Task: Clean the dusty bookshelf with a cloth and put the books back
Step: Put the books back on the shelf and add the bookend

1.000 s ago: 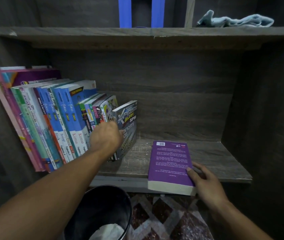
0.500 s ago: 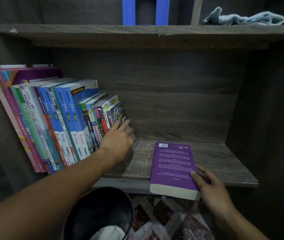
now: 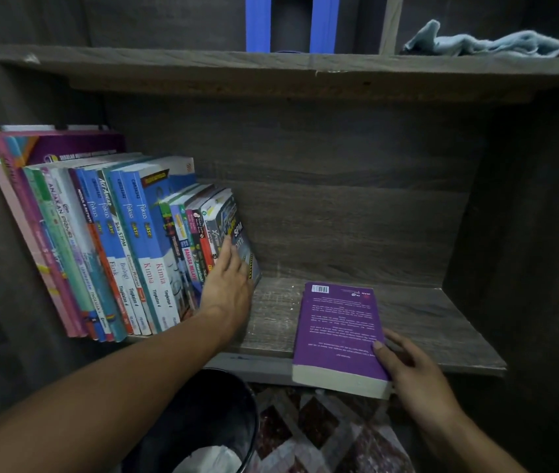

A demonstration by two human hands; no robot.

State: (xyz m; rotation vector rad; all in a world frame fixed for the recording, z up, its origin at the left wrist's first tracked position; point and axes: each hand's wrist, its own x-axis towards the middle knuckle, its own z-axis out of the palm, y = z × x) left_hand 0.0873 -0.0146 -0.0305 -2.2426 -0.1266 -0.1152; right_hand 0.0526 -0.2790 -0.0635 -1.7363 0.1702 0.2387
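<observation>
A row of colourful books [image 3: 117, 240] leans left on the dark wooden shelf [image 3: 425, 322]. My left hand [image 3: 227, 285] presses with straight fingers against the grey SPM book [image 3: 240, 240] at the row's right end. A purple book [image 3: 336, 332] lies flat, back cover up, overhanging the shelf's front edge. My right hand [image 3: 407, 367] grips its near right corner, thumb on top. A light blue cloth [image 3: 483, 42] lies crumpled on the upper shelf at right.
A black bin [image 3: 199, 418] with white paper inside stands on the patterned floor [image 3: 322, 435] below the shelf. Two blue uprights [image 3: 257, 22] stand on the upper shelf. The cabinet's right wall [image 3: 527, 233] bounds the shelf.
My left hand has pushed the grey SPM book from a leaning-open position upright against the row. The purple book and my right hand have stayed in place.
</observation>
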